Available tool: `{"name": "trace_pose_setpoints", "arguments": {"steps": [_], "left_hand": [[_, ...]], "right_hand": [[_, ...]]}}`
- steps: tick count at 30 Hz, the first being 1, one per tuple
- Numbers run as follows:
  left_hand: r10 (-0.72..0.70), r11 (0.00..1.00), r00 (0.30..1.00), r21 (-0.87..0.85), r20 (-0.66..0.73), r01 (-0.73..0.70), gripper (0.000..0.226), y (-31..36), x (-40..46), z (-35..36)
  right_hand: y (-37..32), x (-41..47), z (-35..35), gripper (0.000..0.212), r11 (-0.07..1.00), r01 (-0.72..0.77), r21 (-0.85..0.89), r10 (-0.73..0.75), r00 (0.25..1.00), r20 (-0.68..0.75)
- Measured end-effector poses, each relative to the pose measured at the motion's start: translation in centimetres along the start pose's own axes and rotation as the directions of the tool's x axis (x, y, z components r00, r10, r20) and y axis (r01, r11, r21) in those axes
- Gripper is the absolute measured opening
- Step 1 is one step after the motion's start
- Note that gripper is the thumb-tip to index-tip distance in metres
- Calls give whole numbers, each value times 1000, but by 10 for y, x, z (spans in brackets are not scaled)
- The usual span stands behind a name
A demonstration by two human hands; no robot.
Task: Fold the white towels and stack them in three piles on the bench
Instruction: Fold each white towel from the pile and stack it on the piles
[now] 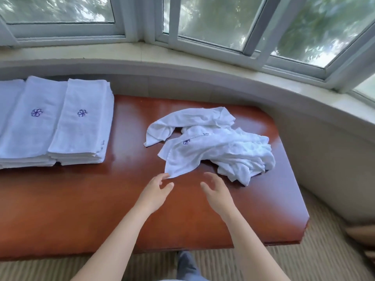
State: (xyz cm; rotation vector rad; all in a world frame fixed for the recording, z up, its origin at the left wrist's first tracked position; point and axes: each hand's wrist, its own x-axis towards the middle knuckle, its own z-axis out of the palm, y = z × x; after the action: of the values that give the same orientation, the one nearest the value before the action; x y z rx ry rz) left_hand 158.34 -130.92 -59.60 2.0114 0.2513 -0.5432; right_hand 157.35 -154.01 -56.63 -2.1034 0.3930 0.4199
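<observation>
Left hand (pixel 155 189) over the bench (pixel 81 199), fingers loosely spread and holding nothing, fingertips right at the near corner of the crumpled towels (pixel 215 147); touching or just short, cannot tell. Right hand (pixel 216 191) just beside it, fingers relaxed and apart, empty, a little short of the same heap's near edge. Heap lying loose on the bench's right half. Folded piles (pixel 81 122) side by side at the left end, well apart from both hands
</observation>
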Motion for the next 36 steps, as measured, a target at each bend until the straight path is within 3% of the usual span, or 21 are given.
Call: {"name": "trace_pose_setpoints", "arguments": {"steps": [5, 14, 16, 19, 24, 28, 32, 36], "left_hand": [[-135, 990, 989, -33, 59, 137, 42, 46, 62, 52], [-330, 888, 936, -295, 126, 353, 35, 107, 164, 122], [-361, 797, 915, -450, 178, 402, 32, 121, 184, 130], [-419, 555, 868, -681, 267, 478, 32, 136, 213, 140], [-538, 295, 805, -840, 248, 455, 27, 145, 241, 149], [-530, 337, 831, -857, 171, 391, 25, 151, 245, 146], [-499, 407, 854, -830, 148, 382, 27, 153, 241, 136], [-479, 463, 868, -802, 134, 379, 31, 155, 236, 127]], "right_hand": [[27, 74, -50, 45, 991, -110, 81, 105, 992, 67], [37, 188, -101, 39, 929, -268, 256, 221, 955, 196], [34, 209, -104, 40, 915, -269, 302, 205, 952, 227], [32, 234, -105, 44, 903, -275, 331, 188, 944, 271], [43, 250, -108, 39, 886, -371, 277, 290, 911, 292], [55, 237, -101, 38, 853, -447, 269, 348, 871, 347], [57, 228, -88, 41, 766, -481, 426, 348, 868, 355], [53, 224, -76, 44, 543, -536, 646, 359, 844, 398]]}}
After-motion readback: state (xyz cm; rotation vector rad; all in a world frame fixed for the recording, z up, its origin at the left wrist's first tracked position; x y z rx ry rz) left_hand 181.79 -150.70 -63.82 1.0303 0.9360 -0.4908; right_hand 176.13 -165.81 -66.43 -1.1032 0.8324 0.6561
